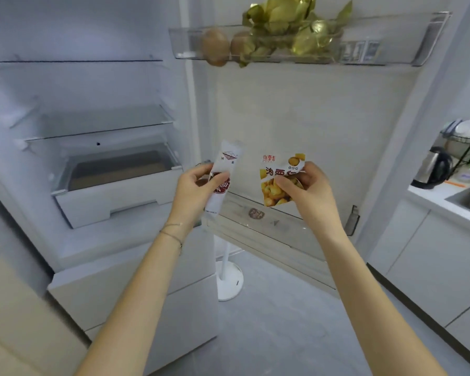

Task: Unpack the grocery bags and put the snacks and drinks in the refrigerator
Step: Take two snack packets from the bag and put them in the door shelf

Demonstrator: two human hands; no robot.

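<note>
Open refrigerator (98,85) viewed from the head camera: the left hand (194,189) is closed around a long white snack packet (224,177) held upright, and the right hand (308,187) pinches a yellow-printed snack pouch (276,180) by its right edge. Both packets are held in the air just above the lower door bin (269,221), beside the pulled-out crisper drawer (114,185). The upper door bin (310,50) holds two kiwifruit (215,46) and gold foil leaves (285,20); an electric kettle (433,168) stands on the counter at right.
</note>
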